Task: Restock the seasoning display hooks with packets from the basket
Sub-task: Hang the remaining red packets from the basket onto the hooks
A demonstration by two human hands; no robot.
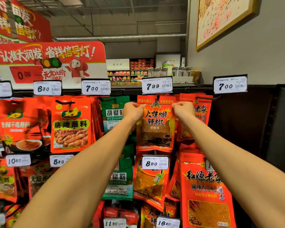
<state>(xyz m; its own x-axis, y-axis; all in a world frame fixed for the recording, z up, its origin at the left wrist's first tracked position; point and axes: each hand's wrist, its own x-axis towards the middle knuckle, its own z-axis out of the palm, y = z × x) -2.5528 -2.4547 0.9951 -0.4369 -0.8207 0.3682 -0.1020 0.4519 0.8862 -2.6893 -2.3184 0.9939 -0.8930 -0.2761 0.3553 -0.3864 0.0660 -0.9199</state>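
A red chili powder packet hangs at the top row, under the 7.99 price tag. Its punched hole sits at the hook. My left hand pinches the packet's upper left corner. My right hand pinches its upper right corner. Both arms reach up and forward from the bottom of the view. The basket is out of sight.
Green pepper packets hang just left of my left hand, red packets just right of my right hand. More red seasoning packets fill the left hooks and the rows below. A dark bare panel lies at the far right.
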